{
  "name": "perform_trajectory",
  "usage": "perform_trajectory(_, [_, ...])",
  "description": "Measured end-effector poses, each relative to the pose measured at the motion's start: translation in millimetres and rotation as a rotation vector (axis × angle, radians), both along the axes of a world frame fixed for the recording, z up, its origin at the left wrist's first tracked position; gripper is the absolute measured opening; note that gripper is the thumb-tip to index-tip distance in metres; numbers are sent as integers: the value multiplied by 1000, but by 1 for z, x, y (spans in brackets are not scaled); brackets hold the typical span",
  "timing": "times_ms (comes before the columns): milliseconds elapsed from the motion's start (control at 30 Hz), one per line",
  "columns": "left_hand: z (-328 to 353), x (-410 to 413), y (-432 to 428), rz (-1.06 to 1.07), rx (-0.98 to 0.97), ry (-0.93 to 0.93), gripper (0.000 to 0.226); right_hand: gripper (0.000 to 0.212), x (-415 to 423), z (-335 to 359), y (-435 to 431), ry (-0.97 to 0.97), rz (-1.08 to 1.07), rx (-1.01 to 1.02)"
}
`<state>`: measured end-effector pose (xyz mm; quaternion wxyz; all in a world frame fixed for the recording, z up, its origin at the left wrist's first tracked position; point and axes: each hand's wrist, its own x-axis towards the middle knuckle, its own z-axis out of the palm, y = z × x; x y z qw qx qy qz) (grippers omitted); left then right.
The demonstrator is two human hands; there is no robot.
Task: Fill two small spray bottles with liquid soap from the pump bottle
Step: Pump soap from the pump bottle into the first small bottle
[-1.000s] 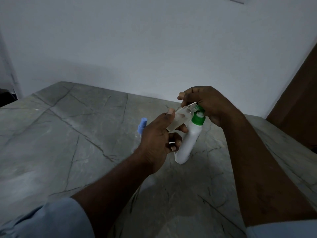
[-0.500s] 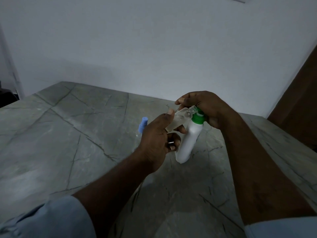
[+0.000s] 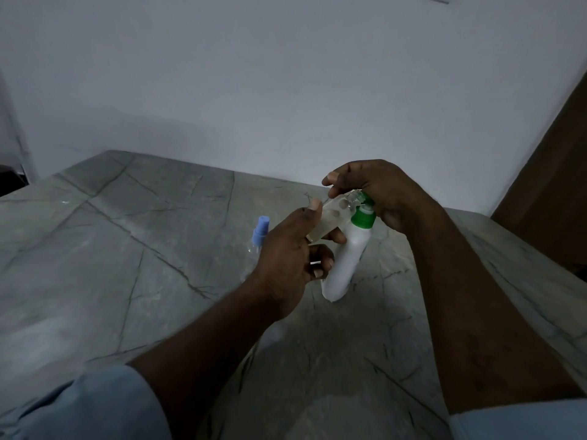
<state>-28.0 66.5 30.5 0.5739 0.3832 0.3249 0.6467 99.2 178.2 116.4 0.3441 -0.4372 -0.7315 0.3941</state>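
The left hand is gripping a small clear plastic spray bottle, tilting its neck to the nozzle of the white, green-collared pump bottle leaning toward the grey stone counter's far right corner, while the right hand is curling over the pump head, apparently so soap lands inside.

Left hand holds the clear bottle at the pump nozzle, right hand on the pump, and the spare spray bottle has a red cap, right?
No: the head view shows the spare spray bottle with a blue cap, not red. The rest stands: left hand holds the clear bottle, right hand is on the pump bottle.
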Motion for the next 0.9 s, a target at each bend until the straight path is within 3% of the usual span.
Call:
perform_trajectory(100, [-1,-2,0,14,-42,-34,40,17,-2,-5,0,-48,-19,-23])
perform_trajectory(533, [0,0,0,-2,-8,-15,50,11,3,6,-7,-34,-1,120])
perform_trajectory(767, [1,0,0,5,6,-5,55,16,2,3,-4,-16,10,35])
perform_trajectory(900, [1,-2,0,31,-35,-29,39,17,-2,-2,-3,-102,-28,18])
